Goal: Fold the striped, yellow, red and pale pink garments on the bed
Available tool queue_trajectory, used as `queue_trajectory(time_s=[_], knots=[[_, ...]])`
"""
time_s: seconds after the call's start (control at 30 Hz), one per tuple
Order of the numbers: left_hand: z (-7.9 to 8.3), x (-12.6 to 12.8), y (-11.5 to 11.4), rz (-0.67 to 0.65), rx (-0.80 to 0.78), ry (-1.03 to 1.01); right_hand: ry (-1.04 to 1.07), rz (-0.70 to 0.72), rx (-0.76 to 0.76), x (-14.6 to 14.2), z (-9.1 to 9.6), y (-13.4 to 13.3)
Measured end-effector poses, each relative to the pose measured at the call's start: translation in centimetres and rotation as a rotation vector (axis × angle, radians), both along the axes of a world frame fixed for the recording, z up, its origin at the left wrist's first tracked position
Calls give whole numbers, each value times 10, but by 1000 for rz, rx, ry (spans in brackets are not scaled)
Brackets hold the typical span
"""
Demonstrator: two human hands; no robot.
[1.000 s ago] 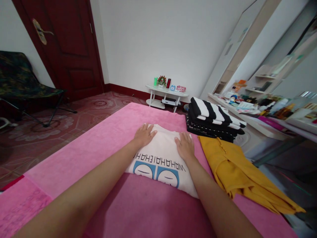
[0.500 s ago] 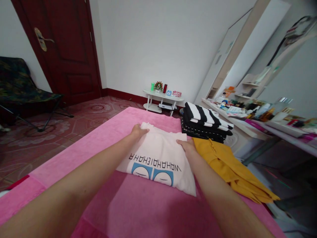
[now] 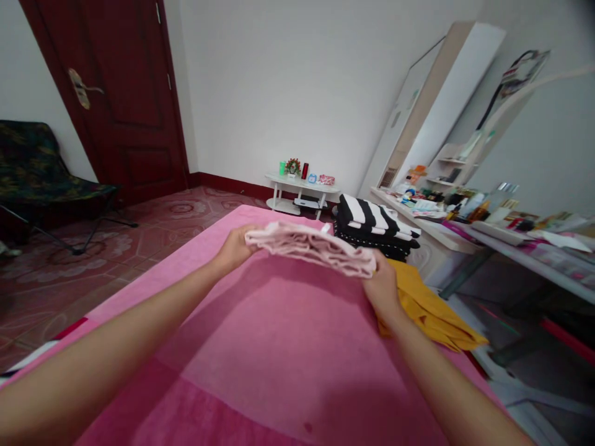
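Observation:
A folded pale pink shirt [image 3: 311, 244] is held up above the pink bedspread [image 3: 288, 347], its layered edge facing me. My left hand [image 3: 239, 248] grips its left end. At the opposite end, my right hand [image 3: 382, 282] is closed around the cloth. The shirt's printed side is hidden from view. Close to my right hand lies a yellow garment [image 3: 427, 310]. Behind that sits a stack of folded clothes, with a black-and-white striped garment [image 3: 379, 217] on top.
A dressing table [image 3: 427, 226] crowded with bottles stands along the right. Past the bed's far edge is a low white table [image 3: 302, 181] bearing a small potted plant and other items. A camouflage folding chair [image 3: 51, 167] stands at left near the dark red door [image 3: 125, 93].
Both hands have lifted the shirt off the bedspread and tilted it, so its print no longer shows and its folded layers face me. The view has shifted slightly.

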State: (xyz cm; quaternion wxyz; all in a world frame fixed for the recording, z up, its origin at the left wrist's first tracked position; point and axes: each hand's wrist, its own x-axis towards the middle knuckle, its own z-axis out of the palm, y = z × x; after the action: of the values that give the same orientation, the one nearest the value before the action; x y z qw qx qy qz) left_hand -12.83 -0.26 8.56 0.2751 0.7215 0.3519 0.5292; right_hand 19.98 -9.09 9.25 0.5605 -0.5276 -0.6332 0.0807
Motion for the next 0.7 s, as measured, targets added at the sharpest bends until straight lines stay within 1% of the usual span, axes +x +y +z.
queue_trajectory(time_s=[0.07, 0.1, 0.13, 0.17, 0.2, 0.23, 0.27, 0.3, 0.37, 0.4, 0.43, 0.47, 0.5, 0.57, 0.63, 0.7], knots=[[-47, -18, -17, -149, -83, 199, -88, 170, -209, 7, -47, -25], [-64, -28, -23, -215, -76, 292, -121, 211, -263, 12, -64, -35], [-74, -36, -28, -219, -71, 343, -131, 231, -300, 16, -75, -41], [-78, -43, -30, -222, -80, 414, -131, 239, -337, 20, -79, -45], [-74, -47, -31, -197, -96, 488, -117, 219, -362, 23, -77, -45], [-65, -47, -31, -148, -116, 558, -95, 184, -377, 24, -69, -43], [-53, -43, -30, -86, -126, 620, -71, 139, -377, 23, -58, -37], [-39, -35, -30, -17, -117, 662, -46, 87, -357, 20, -47, -30], [-14, -10, -31, 92, -30, 651, -26, 5, -291, 7, -29, -14], [-7, 6, -33, 103, 22, 629, -51, -11, -269, -2, -26, -6], [-5, 22, -37, 92, 65, 615, -111, -12, -265, -11, -27, 0], [-8, 37, -40, 75, 95, 625, -198, -10, -282, -20, -32, 5], [-16, 51, -44, 67, 110, 660, -301, -13, -315, -28, -41, 8], [-39, 71, -50, 109, 114, 765, -485, -40, -395, -40, -62, 9], [-62, 81, -53, 196, 111, 846, -576, -79, -450, -45, -78, 7], [-76, 83, -54, 245, 117, 877, -600, -87, -445, -44, -86, 5]])
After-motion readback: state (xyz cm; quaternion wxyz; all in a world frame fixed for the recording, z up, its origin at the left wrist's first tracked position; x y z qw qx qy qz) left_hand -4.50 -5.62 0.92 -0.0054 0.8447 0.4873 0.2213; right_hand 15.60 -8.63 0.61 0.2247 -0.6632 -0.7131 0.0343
